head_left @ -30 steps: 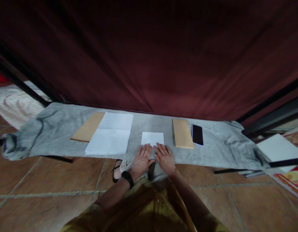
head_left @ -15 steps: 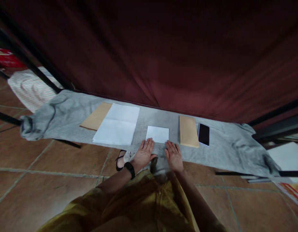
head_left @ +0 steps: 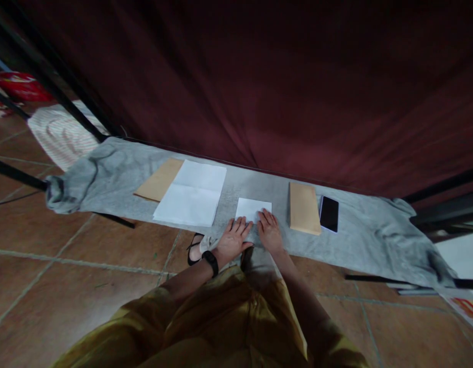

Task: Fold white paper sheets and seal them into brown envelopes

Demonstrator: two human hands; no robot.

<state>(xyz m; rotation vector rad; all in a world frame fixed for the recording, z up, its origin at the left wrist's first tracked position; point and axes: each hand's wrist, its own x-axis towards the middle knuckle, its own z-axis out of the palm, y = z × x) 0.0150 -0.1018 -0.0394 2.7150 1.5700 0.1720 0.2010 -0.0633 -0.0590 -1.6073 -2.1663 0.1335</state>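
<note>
A small folded-looking white sheet of paper point(head_left: 249, 205) lies flat on the grey cloth point(head_left: 117, 174) in front of me. My left hand point(head_left: 233, 239) rests with its fingers apart at the paper's near left edge. Lying flat, my right hand point(head_left: 269, 231) has its fingertips on the paper's right part, covering its near right corner. Left of the hands is a stack of larger white sheets point(head_left: 192, 197) with a crease across it, partly over a brown envelope point(head_left: 158, 181). To the right lies another brown envelope point(head_left: 303, 207).
A phone point(head_left: 329, 213) lies right of the envelope on the cloth-covered bench. Behind the bench hangs a dark red curtain point(head_left: 252, 102). Black metal bars point(head_left: 68, 102) stand at the left, near a striped cloth point(head_left: 66, 133). The floor is brown tile point(head_left: 117, 250).
My right hand has moved up and inward from the paper's near right corner onto its right part. My left hand stays at the near left edge. The view has shifted slightly.
</note>
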